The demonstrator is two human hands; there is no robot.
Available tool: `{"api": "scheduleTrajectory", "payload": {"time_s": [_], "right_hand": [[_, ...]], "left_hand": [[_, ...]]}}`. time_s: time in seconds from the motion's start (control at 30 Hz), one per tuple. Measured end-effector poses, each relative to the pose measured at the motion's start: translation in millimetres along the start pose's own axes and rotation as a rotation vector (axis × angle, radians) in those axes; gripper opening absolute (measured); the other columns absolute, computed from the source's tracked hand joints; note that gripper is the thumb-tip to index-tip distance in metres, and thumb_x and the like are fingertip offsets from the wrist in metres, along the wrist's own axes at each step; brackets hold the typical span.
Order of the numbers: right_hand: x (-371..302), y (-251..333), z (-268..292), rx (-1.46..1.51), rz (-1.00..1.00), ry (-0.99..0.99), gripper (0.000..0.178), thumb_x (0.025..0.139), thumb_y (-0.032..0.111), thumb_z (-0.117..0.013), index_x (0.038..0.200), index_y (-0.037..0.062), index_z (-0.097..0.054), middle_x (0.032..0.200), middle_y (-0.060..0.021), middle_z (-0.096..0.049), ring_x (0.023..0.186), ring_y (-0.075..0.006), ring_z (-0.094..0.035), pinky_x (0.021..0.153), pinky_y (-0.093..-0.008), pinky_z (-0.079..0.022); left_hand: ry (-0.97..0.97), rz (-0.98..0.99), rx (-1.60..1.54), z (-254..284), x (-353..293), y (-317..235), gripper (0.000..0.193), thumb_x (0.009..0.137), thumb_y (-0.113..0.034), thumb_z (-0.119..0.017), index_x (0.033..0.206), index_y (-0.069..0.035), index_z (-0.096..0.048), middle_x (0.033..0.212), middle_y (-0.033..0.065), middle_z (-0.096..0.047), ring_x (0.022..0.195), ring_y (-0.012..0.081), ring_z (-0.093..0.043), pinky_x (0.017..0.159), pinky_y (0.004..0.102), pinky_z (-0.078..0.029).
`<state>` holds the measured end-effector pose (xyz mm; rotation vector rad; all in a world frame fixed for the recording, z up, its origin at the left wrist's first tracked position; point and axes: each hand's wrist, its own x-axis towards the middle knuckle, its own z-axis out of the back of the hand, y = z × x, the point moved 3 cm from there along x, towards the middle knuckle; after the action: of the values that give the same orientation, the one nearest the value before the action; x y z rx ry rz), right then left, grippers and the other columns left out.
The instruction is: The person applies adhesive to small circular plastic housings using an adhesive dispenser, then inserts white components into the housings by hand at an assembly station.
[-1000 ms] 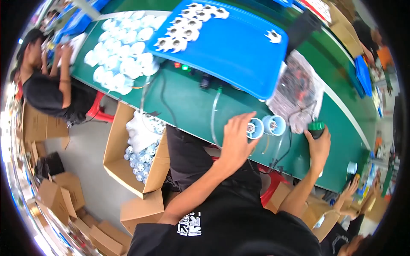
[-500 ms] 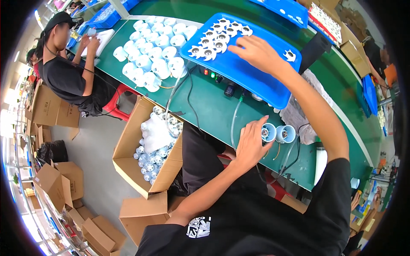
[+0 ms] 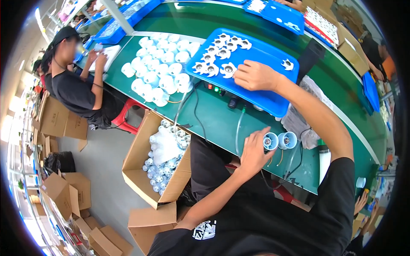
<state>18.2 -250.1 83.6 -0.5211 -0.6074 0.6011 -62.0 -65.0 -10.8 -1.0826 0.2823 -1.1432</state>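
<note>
My left hand [image 3: 255, 150] is closed round the side of a light-blue cup-shaped housing [image 3: 270, 141] near the table's front edge. Metal parts show inside its open top. A second light-blue housing [image 3: 287, 140] stands just right of it, with a thin orange wire below. Over the blue tray [image 3: 267, 100], my right hand [image 3: 258, 76] has its fingers bent together at the edge of a white finned wheel [image 3: 227, 70] with a dark centre. Its fingertips are partly hidden. Several similar wheels [image 3: 223, 53] lie at the tray's left end, and a lone one [image 3: 287, 64] lies near its right end.
Many light-blue housings [image 3: 151, 77] stand on the green table to the left. A cardboard box [image 3: 141, 170] of small clear-blue parts sits below. Clear tubing [image 3: 238, 132] and black cables [image 3: 197, 104] cross the front edge. A co-worker [image 3: 72, 81] sits at far left.
The whole view has shifted, so the scene sits lower. My right hand has closed at one finned wheel, which has moved away from the group toward me. My left hand stays at the housing.
</note>
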Motion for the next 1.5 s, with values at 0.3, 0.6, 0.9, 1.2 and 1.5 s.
{"api": "scheduleTrajectory", "payload": {"time_s": [0.3, 0.6, 0.9, 1.2, 1.5], "right_hand": [[-31, 58, 121, 0.426, -0.656, -0.190, 0.018, 0.072, 0.002, -0.075, 0.086, 0.0004, -0.063, 0.084, -0.0093, -0.058, 0.074, -0.0230, -0.059, 0.063, -0.0325, -0.048], [-76, 154, 112, 1.470, -1.814, -0.114, 0.016, 0.090, 0.014, -0.067, 0.095, -0.0002, -0.063, 0.077, 0.0001, -0.061, 0.065, -0.0045, -0.050, 0.057, -0.0248, -0.040], [-78, 158, 109, 1.443, -1.773, -0.101, 0.015, 0.090, 0.013, -0.067, 0.094, -0.0012, -0.062, 0.074, -0.0012, -0.061, 0.062, -0.0050, -0.048, 0.055, -0.0251, -0.039], [-64, 148, 129, 1.259, -1.817, -0.030, 0.012, 0.089, 0.012, -0.066, 0.096, 0.0028, -0.065, 0.078, -0.0023, -0.057, 0.060, -0.0083, -0.047, 0.055, -0.0259, -0.039], [-40, 128, 152, 1.052, -1.251, 0.165, 0.016, 0.086, 0.014, -0.067, 0.099, 0.0075, -0.073, 0.074, -0.0108, -0.062, 0.067, -0.0289, -0.061, 0.060, -0.0380, -0.046]], "left_hand": [[0.005, 0.081, -0.098, 2, 7, 4, 0.058, 0.073, -0.017, -0.081, 0.123, -0.005, -0.055, 0.116, 0.0114, -0.061, 0.110, 0.0314, -0.055, 0.093, 0.0422, -0.040], [0.051, 0.109, -0.141, 30, 7, -20, 0.058, 0.072, -0.006, -0.079, 0.123, -0.004, -0.054, 0.117, 0.0136, -0.058, 0.114, 0.0327, -0.053, 0.095, 0.0408, -0.044], [0.077, 0.030, -0.121, 36, 0, -11, 0.058, 0.072, -0.006, -0.080, 0.123, -0.003, -0.054, 0.120, 0.0147, -0.059, 0.114, 0.0335, -0.055, 0.094, 0.0408, -0.046], [0.075, 0.058, -0.127, 37, -2, -12, 0.058, 0.071, -0.006, -0.081, 0.123, -0.004, -0.054, 0.121, 0.0125, -0.060, 0.114, 0.0317, -0.056, 0.094, 0.0398, -0.047], [0.132, -0.029, -0.102, 51, 1, -24, 0.061, 0.066, -0.003, -0.081, 0.122, -0.004, -0.056, 0.120, 0.0127, -0.060, 0.111, 0.0321, -0.057, 0.094, 0.0388, -0.047]]}}
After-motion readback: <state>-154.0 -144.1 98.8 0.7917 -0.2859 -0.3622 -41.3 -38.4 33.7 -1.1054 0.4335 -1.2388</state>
